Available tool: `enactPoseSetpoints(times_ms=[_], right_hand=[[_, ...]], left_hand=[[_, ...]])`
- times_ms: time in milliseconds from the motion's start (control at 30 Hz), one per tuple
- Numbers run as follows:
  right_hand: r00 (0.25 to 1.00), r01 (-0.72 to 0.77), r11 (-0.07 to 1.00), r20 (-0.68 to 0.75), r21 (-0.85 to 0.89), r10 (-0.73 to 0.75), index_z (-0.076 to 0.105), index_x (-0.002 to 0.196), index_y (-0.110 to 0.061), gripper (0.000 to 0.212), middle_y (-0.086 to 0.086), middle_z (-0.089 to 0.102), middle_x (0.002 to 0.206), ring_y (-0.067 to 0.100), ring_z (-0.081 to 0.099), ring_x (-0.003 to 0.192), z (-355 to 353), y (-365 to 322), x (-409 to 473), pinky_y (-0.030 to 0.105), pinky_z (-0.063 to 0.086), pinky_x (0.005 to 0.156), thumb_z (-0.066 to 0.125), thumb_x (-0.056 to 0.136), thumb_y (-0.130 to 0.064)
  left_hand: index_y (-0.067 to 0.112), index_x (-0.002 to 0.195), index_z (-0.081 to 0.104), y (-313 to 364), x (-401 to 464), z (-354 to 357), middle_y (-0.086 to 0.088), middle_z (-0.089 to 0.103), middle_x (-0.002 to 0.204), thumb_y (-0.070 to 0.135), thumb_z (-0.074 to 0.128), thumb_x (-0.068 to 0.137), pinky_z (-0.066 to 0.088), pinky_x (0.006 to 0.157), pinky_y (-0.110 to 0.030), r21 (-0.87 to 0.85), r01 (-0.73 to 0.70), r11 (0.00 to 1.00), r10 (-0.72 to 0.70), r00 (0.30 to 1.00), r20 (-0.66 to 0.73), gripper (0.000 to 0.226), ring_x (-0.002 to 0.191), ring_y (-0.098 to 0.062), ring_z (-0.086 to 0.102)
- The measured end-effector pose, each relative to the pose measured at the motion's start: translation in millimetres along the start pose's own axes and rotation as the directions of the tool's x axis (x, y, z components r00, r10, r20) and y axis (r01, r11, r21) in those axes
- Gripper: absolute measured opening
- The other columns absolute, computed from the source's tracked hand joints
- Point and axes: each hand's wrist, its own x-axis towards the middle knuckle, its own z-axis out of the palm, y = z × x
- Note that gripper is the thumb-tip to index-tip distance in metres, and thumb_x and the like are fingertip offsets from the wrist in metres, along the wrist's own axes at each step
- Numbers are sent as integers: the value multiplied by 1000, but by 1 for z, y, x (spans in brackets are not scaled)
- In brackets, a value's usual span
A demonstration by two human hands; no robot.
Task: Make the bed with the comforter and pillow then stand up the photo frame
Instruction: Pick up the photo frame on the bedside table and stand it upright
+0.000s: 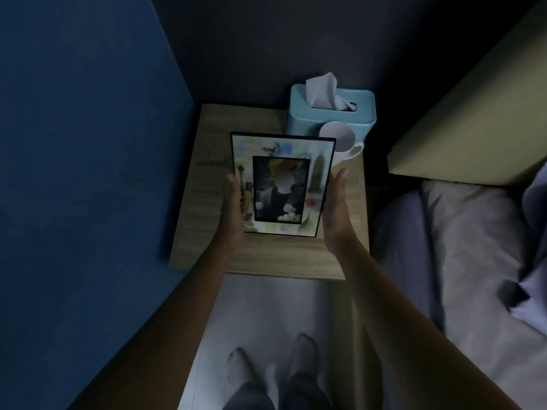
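With the frame (281, 184) pinched between two flat palms over the nightstand (207, 184), its picture side tilted up toward the person, the weak spot is the grip itself. The left hand (233, 208) presses the left edge and the right hand (336, 208) the right edge, fingers stretched out straight rather than curled round, so it is held by squeeze alone and could slip and land flat. The mug (340, 143) sits just behind the frame's top right corner, with the tissue box (331, 108) right behind that (a crowded little tabletop); leaning the frame back too far could knock the mug toward the table's edge.

I cannot see the back of the frame, so whether a prop leg is folded out is anyone's guess, and without it the frame would topple once let go. Whether its bottom edge touches the wood is hard to tell in this dim light. The bed (461, 247) is cut off at the right; only rumpled bedding shows, and I can't make out a pillow.
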Motion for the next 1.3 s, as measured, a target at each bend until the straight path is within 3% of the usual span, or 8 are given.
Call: enactPoseSetpoints(times_ms=[133, 267, 333, 433, 600, 700, 833, 1300], right_hand=[[1000, -18, 999, -21, 35, 18, 40, 143, -24, 63, 0, 54, 139, 14, 51, 128, -1, 17, 1, 38, 38, 108, 16, 95, -58], [999, -38, 999, -18, 37, 38, 43, 138, -29, 57, -7, 58, 132, 3, 57, 118, -6, 35, -4, 20, 50, 92, 10, 98, -52], [998, -61, 997, -4, 42, 61, 41, 141, -28, 61, -7, 58, 132, 2, 58, 115, -6, 38, -6, 17, 51, 86, 11, 96, -56], [997, -75, 995, -4, 67, 76, 43, 138, -28, 57, -11, 60, 126, -1, 61, 109, -4, 41, -7, 18, 53, 84, 9, 99, -52], [997, -57, 996, -45, 67, 61, 41, 142, -24, 60, -4, 57, 134, 6, 58, 117, -2, 45, -8, 15, 53, 83, 14, 98, -54], [995, -40, 996, -88, 84, 48, 39, 144, -24, 63, -1, 53, 139, 14, 52, 127, -2, 49, -12, 31, 46, 102, 19, 95, -58], [992, -65, 995, -102, 82, 73, 41, 142, -20, 61, 4, 55, 137, 18, 53, 126, -2, 58, -20, 41, 44, 106, 19, 97, -55], [991, -102, 992, -78, 76, 108, 46, 138, -17, 60, 5, 60, 129, 16, 59, 117, 1, 58, -27, 14, 54, 76, 20, 98, -53]], left_hand=[[28, 147, 37, 4, -21, 6, 5, 46, 146, 87, 42, 71, 32, 114, -43, 63, 9, 998, -7, 1000, -28, 97, 136, -17, 42], [18, 150, 25, 7, -35, 13, 17, 34, 132, 46, 19, 102, 36, 89, -6, 92, -53, 994, 57, 998, -42, 55, 128, -3, 36], [16, 150, 23, -1, -36, 11, 15, 35, 132, 40, 17, 104, 34, 91, -10, 93, -63, 994, 68, 997, -44, 52, 123, 1, 37], [20, 146, 29, -11, -35, 3, 14, 39, 137, 53, 24, 100, 37, 94, -12, 123, -96, 988, 104, 993, -57, 58, 115, 9, 47], [25, 146, 38, -17, -34, -6, 2, 48, 145, 89, 38, 68, 34, 113, -41, 116, -41, 992, 46, 998, -39, 101, 130, -12, 48], [28, 145, 41, -21, -33, -9, 5, 51, 143, 96, 43, 58, 33, 114, -46, 88, -14, 996, 20, 997, -76, 110, 131, -15, 48], [33, 145, 41, -24, -31, -10, 7, 48, 145, 96, 38, 60, 29, 115, -46, 41, 40, 998, -36, 994, -103, 106, 133, -15, 45], [37, 144, 40, -27, -28, -15, 9, 45, 147, 97, 38, 59, 26, 117, -46, 25, 114, 993, -112, 991, -70, 105, 136, -15, 41]])
